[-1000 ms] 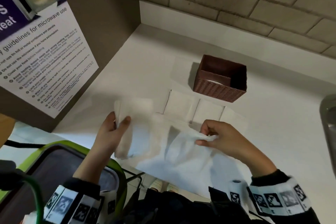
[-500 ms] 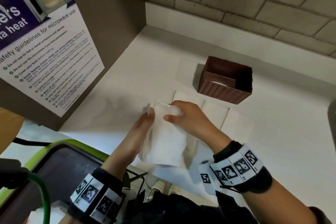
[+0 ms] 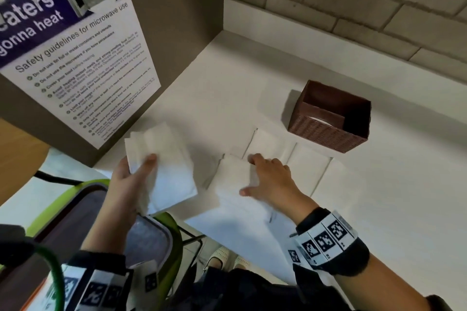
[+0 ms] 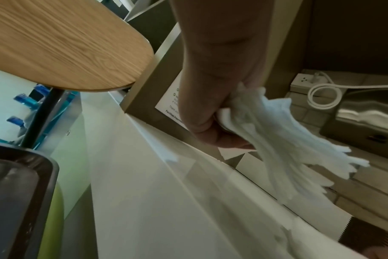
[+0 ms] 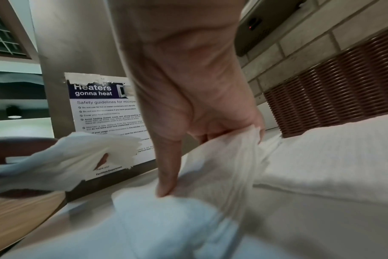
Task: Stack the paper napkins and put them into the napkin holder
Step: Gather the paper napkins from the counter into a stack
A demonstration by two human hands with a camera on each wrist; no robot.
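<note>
The left hand (image 3: 131, 184) is gripping the gathered stack (image 3: 164, 164) clear of the surface (image 3: 379, 197) while the right hand (image 3: 270, 179) is pinching another napkin (image 3: 232, 179) to add.

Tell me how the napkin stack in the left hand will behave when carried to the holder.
Probably floppy: the stack droops and fans out past the left hand. Likely light, since a pinch holds it. Loose sheets may slip, as the edges already sit uneven.

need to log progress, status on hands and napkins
Left hand grips napkin stack. Right hand picking up napkin off counter. Napkin holder path unobstructed.
</note>
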